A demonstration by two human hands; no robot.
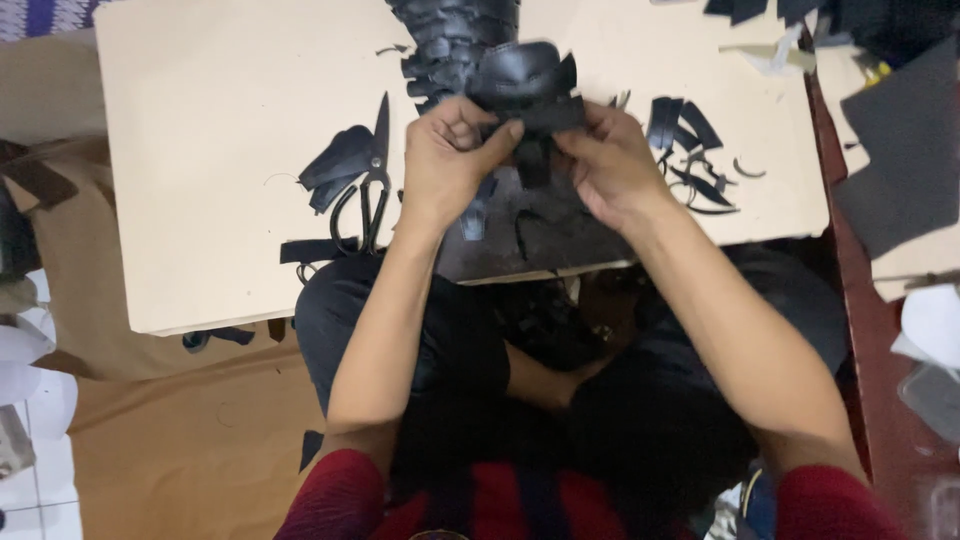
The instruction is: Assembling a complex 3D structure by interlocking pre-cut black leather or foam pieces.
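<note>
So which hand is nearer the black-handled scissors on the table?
Left. The left hand is just right of the black-handled scissors; the right hand is farther right.

A board lies across the person's lap. Scissors lie on the board, left of the left hand. Both hands meet above the board's middle, the right hand beside the left, gripping a leather piece. Behind it a stack of cut pieces runs to the far edge. Scraps lie right of the right hand.
</note>
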